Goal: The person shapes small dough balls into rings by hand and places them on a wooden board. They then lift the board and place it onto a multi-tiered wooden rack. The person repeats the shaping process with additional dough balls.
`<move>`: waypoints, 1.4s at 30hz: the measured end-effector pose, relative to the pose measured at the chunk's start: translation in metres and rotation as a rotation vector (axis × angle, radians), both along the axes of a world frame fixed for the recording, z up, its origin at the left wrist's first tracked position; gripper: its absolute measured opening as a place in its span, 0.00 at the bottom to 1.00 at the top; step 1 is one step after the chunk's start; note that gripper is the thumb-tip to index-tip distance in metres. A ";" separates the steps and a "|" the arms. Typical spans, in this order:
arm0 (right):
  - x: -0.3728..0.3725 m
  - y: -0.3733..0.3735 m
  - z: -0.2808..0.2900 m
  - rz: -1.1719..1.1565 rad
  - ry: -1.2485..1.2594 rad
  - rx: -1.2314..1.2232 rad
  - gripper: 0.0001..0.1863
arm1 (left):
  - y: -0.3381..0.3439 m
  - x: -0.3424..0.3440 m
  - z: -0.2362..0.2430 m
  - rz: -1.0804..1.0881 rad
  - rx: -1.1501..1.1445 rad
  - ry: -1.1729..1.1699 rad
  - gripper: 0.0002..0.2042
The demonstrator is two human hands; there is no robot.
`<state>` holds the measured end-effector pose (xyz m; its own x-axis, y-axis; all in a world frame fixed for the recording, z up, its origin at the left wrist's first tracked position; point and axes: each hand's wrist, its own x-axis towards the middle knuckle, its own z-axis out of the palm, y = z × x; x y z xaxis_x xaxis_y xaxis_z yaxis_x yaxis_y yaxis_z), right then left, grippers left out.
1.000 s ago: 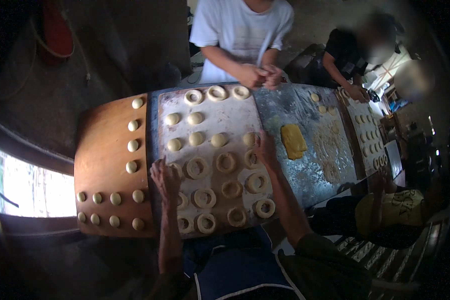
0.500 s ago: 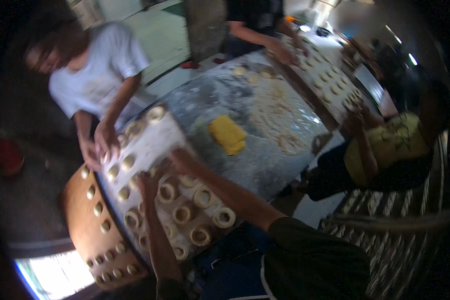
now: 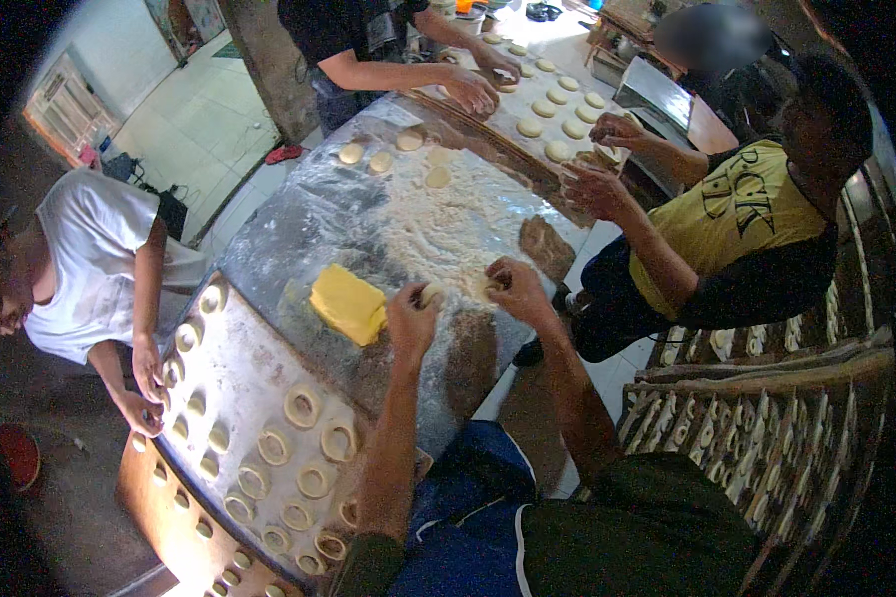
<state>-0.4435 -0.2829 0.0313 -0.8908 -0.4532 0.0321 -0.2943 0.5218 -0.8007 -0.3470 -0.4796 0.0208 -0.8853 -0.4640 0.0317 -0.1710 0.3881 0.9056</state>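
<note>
My left hand (image 3: 414,312) is closed round a pale dough round (image 3: 430,295), over the floured metal work surface (image 3: 259,259). To its right my right hand (image 3: 514,291) has its fingers bent on a second pale piece of dough (image 3: 490,290), at a patch of loose flour (image 3: 438,239). A yellow slab (image 3: 346,303), soft-looking and block-shaped, lies just left of my left hand. The board (image 3: 269,358) at lower left holds several dough rings (image 3: 314,481) and rounds.
Three co-workers work around me: white shirt (image 3: 100,259) left, dark shirt (image 3: 348,40) at the back, yellow shirt (image 3: 727,229) right. A back board (image 3: 518,104) bears dough rounds. A wooden board (image 3: 139,507) is at lower left, racks of trays (image 3: 727,448) at lower right.
My view has swung right. Both my hands have moved from the board of rings onto the floured metal surface and now grip dough pieces. The yellow-shirted person's hands are raised over the back board.
</note>
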 end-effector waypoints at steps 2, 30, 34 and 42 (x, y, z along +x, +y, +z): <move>-0.018 0.025 -0.007 -0.094 -0.017 0.086 0.17 | 0.030 -0.023 -0.009 0.017 -0.133 -0.031 0.18; 0.181 -0.146 0.060 0.773 -0.807 -0.574 0.22 | -0.044 0.208 0.034 0.184 1.175 0.599 0.18; 0.218 -0.193 0.040 0.588 -0.806 -0.423 0.16 | -0.055 0.264 0.034 0.195 0.850 0.429 0.12; 0.301 -0.230 0.026 0.421 -0.717 -0.357 0.28 | -0.097 0.305 0.021 0.684 0.245 0.524 0.12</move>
<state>-0.1426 -0.5130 0.0577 -0.5141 -0.8155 -0.2658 0.2271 0.1694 -0.9590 -0.0416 -0.5765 0.0416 -0.3119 -0.9319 0.1852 0.1651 0.1388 0.9765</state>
